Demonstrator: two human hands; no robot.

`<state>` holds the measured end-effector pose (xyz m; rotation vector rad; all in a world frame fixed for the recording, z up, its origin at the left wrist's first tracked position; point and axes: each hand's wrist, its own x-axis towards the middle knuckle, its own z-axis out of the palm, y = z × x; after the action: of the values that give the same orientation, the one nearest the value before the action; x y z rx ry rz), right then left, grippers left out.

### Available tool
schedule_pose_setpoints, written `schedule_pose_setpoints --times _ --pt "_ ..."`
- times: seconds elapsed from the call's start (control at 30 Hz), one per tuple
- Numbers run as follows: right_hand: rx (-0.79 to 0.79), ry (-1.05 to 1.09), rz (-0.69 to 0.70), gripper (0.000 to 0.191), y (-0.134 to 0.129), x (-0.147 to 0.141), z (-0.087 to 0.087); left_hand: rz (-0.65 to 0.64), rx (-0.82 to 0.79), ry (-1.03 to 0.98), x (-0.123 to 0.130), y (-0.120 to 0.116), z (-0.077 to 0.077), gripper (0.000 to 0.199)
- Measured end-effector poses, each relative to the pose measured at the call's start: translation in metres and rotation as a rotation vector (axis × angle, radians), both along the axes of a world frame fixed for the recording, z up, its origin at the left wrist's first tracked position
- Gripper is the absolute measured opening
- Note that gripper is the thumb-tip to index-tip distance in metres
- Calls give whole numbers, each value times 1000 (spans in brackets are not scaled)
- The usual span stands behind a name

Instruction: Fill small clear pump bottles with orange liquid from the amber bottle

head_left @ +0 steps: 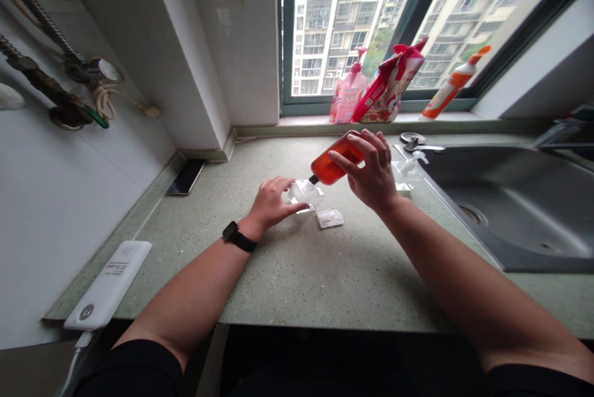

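Note:
My left hand (273, 202) is wrapped round a clear, open-topped container (304, 195) standing on the speckled green countertop (297, 279). In my right hand (371, 168) is an orange-red bottle (335, 161), tilted with its dark neck down at the container's mouth. Whether liquid is flowing is too small to tell. A folded white wipe or packet (330, 218) lies just right of the container. Beyond my right wrist stands a clear container with a white pump top (414, 163), partly hidden by that hand.
A steel sink (515, 211) lies at the right. On the windowsill stand a pink pump bottle (348, 95), a red pouch (390, 85) and an orange-white bottle (455, 85). At the left are a black phone (186, 177) and a white power bank (109, 286) with a cable.

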<state>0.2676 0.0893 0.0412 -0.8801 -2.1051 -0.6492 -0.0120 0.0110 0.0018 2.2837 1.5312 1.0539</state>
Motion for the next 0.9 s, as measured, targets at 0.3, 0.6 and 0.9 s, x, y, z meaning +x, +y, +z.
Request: schedule_pose_setpoints --times 0.3,0.6,0.9 --pt "60 -64 13 71 1 1 7 -2 -1 3 0 -1 1 66" --pt "28 -143 53 65 4 3 18 -7 -6 26 -2 -1 1 64" --pt "58 -185 49 57 -5 -4 26 -15 0 55 -7 2 1 65"
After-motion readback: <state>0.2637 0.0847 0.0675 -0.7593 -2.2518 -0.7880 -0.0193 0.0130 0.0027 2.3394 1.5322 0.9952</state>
